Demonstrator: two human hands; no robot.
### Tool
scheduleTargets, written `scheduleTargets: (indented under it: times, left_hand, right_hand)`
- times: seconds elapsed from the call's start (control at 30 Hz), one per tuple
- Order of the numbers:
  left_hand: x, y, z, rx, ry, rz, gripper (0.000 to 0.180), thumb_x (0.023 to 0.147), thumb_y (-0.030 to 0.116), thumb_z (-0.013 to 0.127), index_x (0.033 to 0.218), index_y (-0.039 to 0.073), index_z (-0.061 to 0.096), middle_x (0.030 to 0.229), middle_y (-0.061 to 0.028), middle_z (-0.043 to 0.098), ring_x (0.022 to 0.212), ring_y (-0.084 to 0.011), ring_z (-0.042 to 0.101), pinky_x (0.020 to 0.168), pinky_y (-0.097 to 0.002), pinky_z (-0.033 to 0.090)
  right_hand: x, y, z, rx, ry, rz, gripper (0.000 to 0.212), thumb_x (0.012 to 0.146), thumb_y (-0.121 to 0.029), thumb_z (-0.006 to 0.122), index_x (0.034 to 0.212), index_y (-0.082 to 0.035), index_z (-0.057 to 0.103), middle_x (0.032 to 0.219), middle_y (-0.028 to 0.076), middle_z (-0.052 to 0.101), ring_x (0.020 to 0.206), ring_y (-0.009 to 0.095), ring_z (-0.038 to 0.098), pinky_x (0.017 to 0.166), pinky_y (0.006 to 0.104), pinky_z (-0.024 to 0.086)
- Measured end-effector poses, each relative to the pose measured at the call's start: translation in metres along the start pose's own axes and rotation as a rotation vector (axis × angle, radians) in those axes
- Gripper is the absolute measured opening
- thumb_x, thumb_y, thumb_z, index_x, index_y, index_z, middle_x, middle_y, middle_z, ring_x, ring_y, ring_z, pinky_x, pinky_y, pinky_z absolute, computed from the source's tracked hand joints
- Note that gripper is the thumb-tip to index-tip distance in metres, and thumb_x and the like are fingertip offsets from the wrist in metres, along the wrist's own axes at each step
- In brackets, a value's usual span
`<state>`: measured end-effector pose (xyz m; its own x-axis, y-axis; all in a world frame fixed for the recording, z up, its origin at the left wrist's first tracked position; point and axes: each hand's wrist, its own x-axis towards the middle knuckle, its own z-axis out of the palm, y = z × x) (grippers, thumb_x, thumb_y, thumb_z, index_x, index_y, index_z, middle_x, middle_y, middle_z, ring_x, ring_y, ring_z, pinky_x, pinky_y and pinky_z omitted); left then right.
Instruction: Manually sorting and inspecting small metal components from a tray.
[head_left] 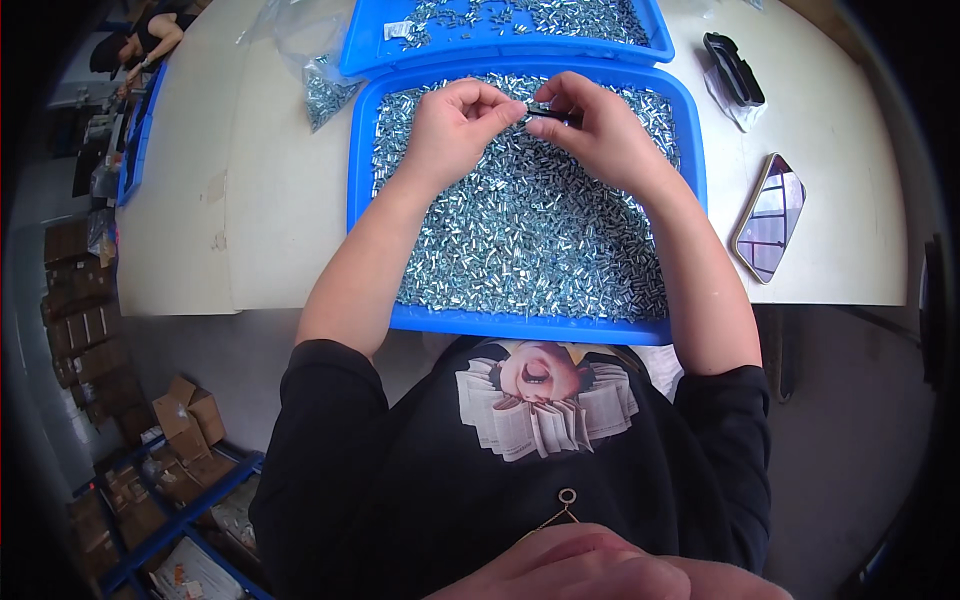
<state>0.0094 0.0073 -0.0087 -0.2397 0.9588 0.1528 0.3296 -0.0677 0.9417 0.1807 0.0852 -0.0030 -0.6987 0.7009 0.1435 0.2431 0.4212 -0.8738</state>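
A blue plastic tray [698, 200] full of small shiny metal cylinders [520, 240] lies in front of me. Over its far half, my left hand [460, 125] is closed in a pinch, thumb against fingers; what it holds is too small to make out. Close by on the right, my right hand [598, 125] grips a slim black rod-like piece [552, 114] between thumb and fingers. That piece points left, and its end comes close to the left fingertips; whether they touch it I cannot tell.
Behind stands a second blue tray [520, 50] with similar pieces. A clear bag [328, 92] of them lies left. At right are a black open case [735, 68] and a phone [770, 218]. Another person [150, 42] works far left, above cardboard boxes [188, 415] on a blue rack.
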Motion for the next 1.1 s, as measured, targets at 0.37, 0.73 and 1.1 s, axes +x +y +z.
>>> scheduleTargets:
  times: [0.37,0.73,1.1]
  left_hand:
    - [0.0,-0.001,0.0,-0.022,-0.014,-0.031,0.01,0.073,0.01,0.073,0.078,0.003,0.066,0.065,0.0038,0.053,0.058,-0.0034,0.043,0.053,-0.0193,0.037]
    - [-0.001,0.002,0.006,-0.221,-0.015,-0.05,0.011,0.081,0.014,0.068,0.079,0.003,0.065,0.073,0.0006,0.06,0.062,-0.0038,0.048,0.056,-0.0202,0.039]
    - [0.0,-0.009,0.001,-0.103,-0.1,-0.024,0.013,0.083,0.016,0.066,0.087,0.004,0.062,0.071,0.0026,0.057,0.062,-0.0028,0.046,0.055,-0.0191,0.038]
  right_hand:
    - [0.001,0.004,0.0,-0.04,-0.012,-0.05,0.022,0.085,-0.023,0.058,0.09,-0.002,0.061,0.074,0.015,0.062,0.069,0.027,0.061,0.065,0.0358,0.047]
    - [0.0,0.0,-0.003,-0.029,0.017,-0.062,0.019,0.081,-0.017,0.063,0.092,-0.002,0.061,0.079,0.015,0.064,0.072,0.028,0.062,0.067,0.0359,0.048]
    - [0.001,0.001,-0.003,-0.059,0.004,-0.041,0.019,0.079,-0.017,0.064,0.091,-0.003,0.061,0.082,0.016,0.064,0.074,0.03,0.062,0.068,0.0365,0.048]
